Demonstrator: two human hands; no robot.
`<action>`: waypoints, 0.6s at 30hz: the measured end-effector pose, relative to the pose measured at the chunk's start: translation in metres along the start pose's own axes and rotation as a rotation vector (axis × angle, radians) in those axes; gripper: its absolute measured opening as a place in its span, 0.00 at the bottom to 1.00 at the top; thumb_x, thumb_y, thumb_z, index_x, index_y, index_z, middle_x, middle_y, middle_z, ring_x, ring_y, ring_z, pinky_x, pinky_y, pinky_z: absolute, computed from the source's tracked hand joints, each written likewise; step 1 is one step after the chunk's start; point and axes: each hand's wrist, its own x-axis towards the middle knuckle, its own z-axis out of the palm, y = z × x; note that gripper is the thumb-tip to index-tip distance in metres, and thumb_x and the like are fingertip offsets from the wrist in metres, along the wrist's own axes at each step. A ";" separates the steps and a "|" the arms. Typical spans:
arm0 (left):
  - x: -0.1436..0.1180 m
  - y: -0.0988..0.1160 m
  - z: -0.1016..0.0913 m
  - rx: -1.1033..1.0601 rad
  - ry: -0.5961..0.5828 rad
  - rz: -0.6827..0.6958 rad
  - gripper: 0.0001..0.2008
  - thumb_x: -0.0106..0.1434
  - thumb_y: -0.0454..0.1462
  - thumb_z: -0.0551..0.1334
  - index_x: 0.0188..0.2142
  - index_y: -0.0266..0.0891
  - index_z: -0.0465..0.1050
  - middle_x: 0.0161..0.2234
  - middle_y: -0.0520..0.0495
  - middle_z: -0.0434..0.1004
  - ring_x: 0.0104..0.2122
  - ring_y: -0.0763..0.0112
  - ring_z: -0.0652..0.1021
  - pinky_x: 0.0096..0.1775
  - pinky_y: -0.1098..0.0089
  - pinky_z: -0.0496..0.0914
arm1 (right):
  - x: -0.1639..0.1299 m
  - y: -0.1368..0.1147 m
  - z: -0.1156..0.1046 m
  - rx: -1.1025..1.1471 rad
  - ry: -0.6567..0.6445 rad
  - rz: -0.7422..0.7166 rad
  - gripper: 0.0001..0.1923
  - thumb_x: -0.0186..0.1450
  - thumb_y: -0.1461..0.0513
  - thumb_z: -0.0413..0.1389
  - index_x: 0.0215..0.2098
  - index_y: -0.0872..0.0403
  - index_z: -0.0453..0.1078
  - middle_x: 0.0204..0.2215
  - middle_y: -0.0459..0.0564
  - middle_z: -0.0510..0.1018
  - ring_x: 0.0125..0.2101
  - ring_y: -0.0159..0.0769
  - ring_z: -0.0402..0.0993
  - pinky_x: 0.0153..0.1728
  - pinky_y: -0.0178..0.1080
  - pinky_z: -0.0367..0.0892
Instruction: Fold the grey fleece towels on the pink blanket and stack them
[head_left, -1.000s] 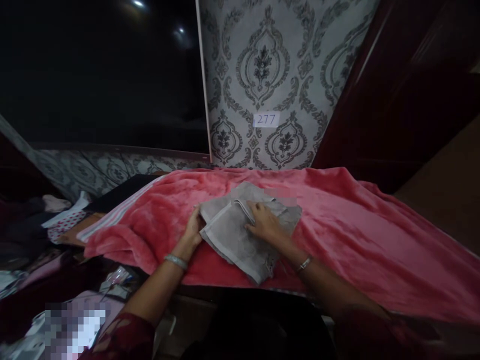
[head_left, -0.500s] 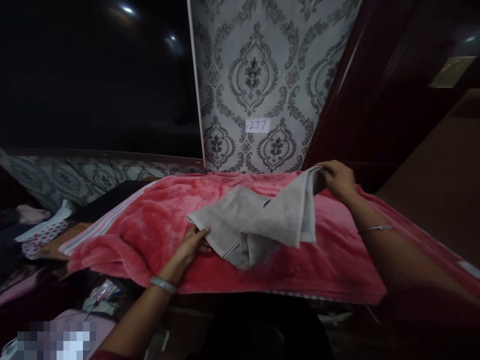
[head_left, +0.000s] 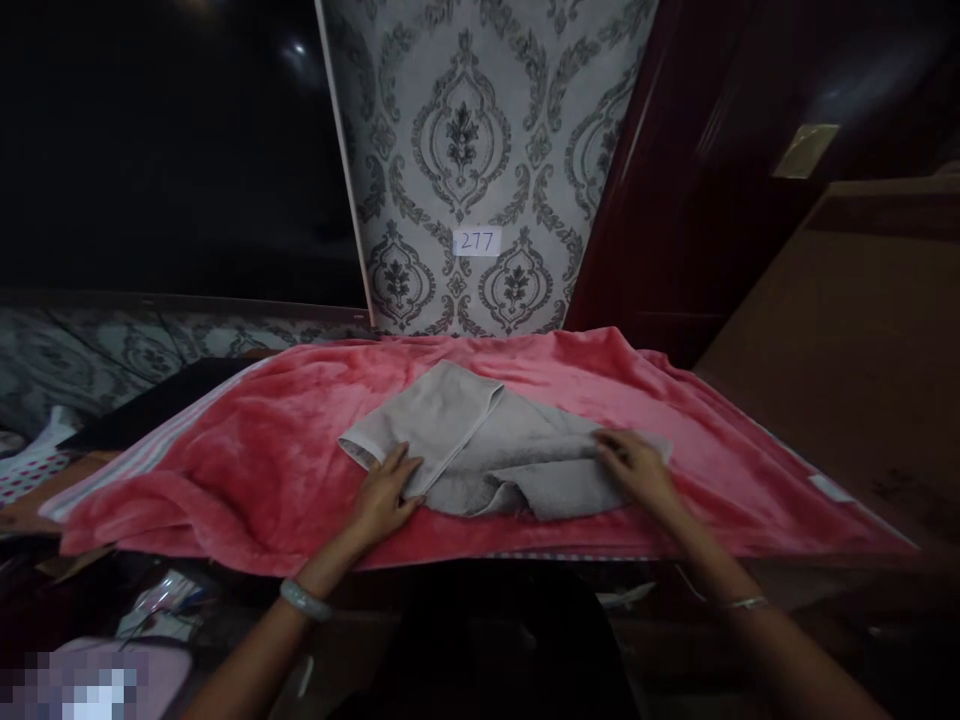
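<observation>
A grey towel [head_left: 480, 445] lies partly unfolded and rumpled on a pink fleece blanket [head_left: 247, 470] that covers the table. My left hand [head_left: 384, 492] presses flat on the towel's near left corner. My right hand [head_left: 636, 468] rests on the towel's right end, fingers spread over the cloth; whether it pinches the edge I cannot tell. Both wrists wear bangles.
Patterned grey wallpaper with a small label reading 277 [head_left: 477, 241] stands behind the table. A dark screen [head_left: 165, 150] fills the upper left and a dark red door [head_left: 712, 180] the right. Clothes and clutter [head_left: 45, 460] lie at the left, a wooden surface [head_left: 862, 350] at the right.
My right hand lifted the towel's top layer, swung it to the right and laid it down, opening the fold. My left hand stayed on the left corner. The view shifted.
</observation>
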 end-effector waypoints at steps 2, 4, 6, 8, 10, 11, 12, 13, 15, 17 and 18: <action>0.002 -0.001 -0.012 0.137 -0.137 0.017 0.29 0.58 0.39 0.67 0.59 0.40 0.70 0.66 0.33 0.61 0.64 0.43 0.66 0.61 0.44 0.63 | -0.015 -0.035 0.018 -0.014 -0.179 -0.196 0.18 0.66 0.54 0.53 0.49 0.53 0.76 0.44 0.56 0.79 0.45 0.46 0.74 0.49 0.49 0.70; 0.004 0.004 -0.026 0.242 -0.204 0.030 0.29 0.59 0.40 0.67 0.59 0.39 0.69 0.67 0.34 0.60 0.63 0.44 0.67 0.61 0.47 0.64 | -0.029 -0.067 0.031 -0.056 -0.266 -0.302 0.20 0.67 0.54 0.56 0.54 0.52 0.74 0.49 0.57 0.76 0.49 0.48 0.71 0.51 0.51 0.67; 0.004 0.015 -0.039 0.336 -0.236 0.051 0.26 0.61 0.40 0.67 0.58 0.39 0.70 0.64 0.34 0.63 0.59 0.46 0.72 0.59 0.51 0.67 | -0.038 -0.093 0.041 -0.094 -0.283 -0.322 0.21 0.66 0.54 0.59 0.56 0.52 0.72 0.51 0.58 0.75 0.50 0.49 0.70 0.52 0.51 0.66; 0.004 0.029 -0.048 0.414 -0.261 0.085 0.20 0.62 0.38 0.65 0.54 0.39 0.72 0.59 0.35 0.68 0.51 0.51 0.77 0.53 0.56 0.71 | -0.040 -0.110 0.048 -0.128 -0.272 -0.292 0.19 0.66 0.56 0.59 0.54 0.53 0.73 0.49 0.58 0.75 0.49 0.49 0.70 0.50 0.50 0.67; 0.003 0.040 -0.050 0.458 -0.304 0.120 0.14 0.65 0.36 0.62 0.50 0.39 0.73 0.51 0.37 0.73 0.44 0.55 0.80 0.47 0.59 0.73 | -0.038 -0.120 0.055 -0.161 -0.271 -0.245 0.14 0.68 0.61 0.56 0.50 0.53 0.75 0.46 0.57 0.77 0.46 0.47 0.71 0.48 0.47 0.67; 0.003 0.043 -0.049 0.463 -0.324 0.130 0.12 0.66 0.35 0.60 0.49 0.38 0.73 0.48 0.38 0.74 0.42 0.57 0.80 0.45 0.61 0.73 | -0.037 -0.122 0.058 -0.170 -0.278 -0.222 0.13 0.68 0.64 0.54 0.48 0.53 0.75 0.44 0.56 0.77 0.45 0.45 0.72 0.47 0.45 0.68; 0.003 0.044 -0.047 0.457 -0.335 0.132 0.11 0.68 0.35 0.57 0.48 0.38 0.72 0.46 0.38 0.76 0.41 0.58 0.81 0.43 0.62 0.73 | -0.036 -0.122 0.060 -0.166 -0.285 -0.202 0.13 0.69 0.66 0.51 0.46 0.53 0.76 0.42 0.55 0.78 0.43 0.44 0.73 0.46 0.43 0.68; 0.004 0.043 -0.045 0.434 -0.333 0.132 0.10 0.69 0.35 0.56 0.47 0.38 0.72 0.44 0.39 0.76 0.40 0.58 0.81 0.43 0.62 0.73 | -0.035 -0.121 0.061 -0.147 -0.290 -0.181 0.14 0.69 0.67 0.49 0.45 0.53 0.76 0.41 0.54 0.79 0.42 0.43 0.74 0.45 0.42 0.68; 0.011 0.034 -0.042 0.312 -0.264 0.086 0.08 0.68 0.35 0.55 0.41 0.39 0.73 0.39 0.41 0.78 0.38 0.59 0.81 0.42 0.63 0.73 | -0.033 -0.114 0.057 -0.068 -0.277 -0.122 0.15 0.68 0.67 0.48 0.42 0.53 0.76 0.40 0.53 0.80 0.41 0.41 0.75 0.44 0.40 0.68; 0.025 0.020 -0.046 0.052 -0.110 -0.049 0.05 0.66 0.35 0.57 0.34 0.40 0.71 0.31 0.44 0.78 0.33 0.62 0.80 0.39 0.65 0.73 | -0.028 -0.104 0.045 0.043 -0.232 -0.033 0.14 0.66 0.64 0.48 0.38 0.52 0.76 0.36 0.52 0.81 0.38 0.41 0.76 0.42 0.40 0.69; 0.035 0.012 -0.052 -0.135 -0.020 -0.143 0.05 0.65 0.36 0.58 0.32 0.40 0.70 0.26 0.47 0.76 0.29 0.63 0.79 0.36 0.67 0.74 | -0.024 -0.098 0.035 0.099 -0.190 0.018 0.13 0.65 0.61 0.48 0.36 0.52 0.75 0.34 0.51 0.80 0.36 0.41 0.76 0.40 0.40 0.69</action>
